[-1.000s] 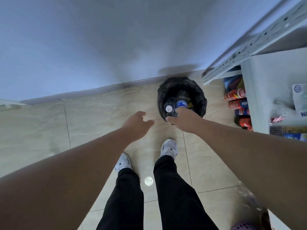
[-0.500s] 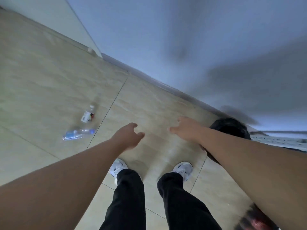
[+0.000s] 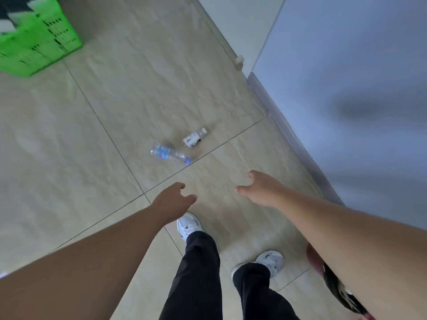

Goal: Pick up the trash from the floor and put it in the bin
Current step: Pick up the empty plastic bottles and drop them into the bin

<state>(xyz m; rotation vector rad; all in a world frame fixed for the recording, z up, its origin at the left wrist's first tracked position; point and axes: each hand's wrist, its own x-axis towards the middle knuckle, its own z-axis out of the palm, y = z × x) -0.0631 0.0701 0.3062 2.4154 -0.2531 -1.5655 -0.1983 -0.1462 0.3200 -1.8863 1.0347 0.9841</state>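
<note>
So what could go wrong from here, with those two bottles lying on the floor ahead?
The clear water bottle and the small white-labelled bottle lie on their sides on smooth tile, so a nudge from a foot could roll them away. Both the left hand and the right hand are empty and open, well short of them. The bin sits mostly out of view behind the right arm, so the turn back could bump it.

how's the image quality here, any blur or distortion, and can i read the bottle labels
Head view: motion blur smears the green crate and the wall's soft shadow; wide-angle distortion tilts the floor tile lines and stretches the forearms. Lighting is dim and even, without glare. The clear bottle and white-labelled bottle are too small and soft to read. The left hand and right hand look fairly sharp.
</note>
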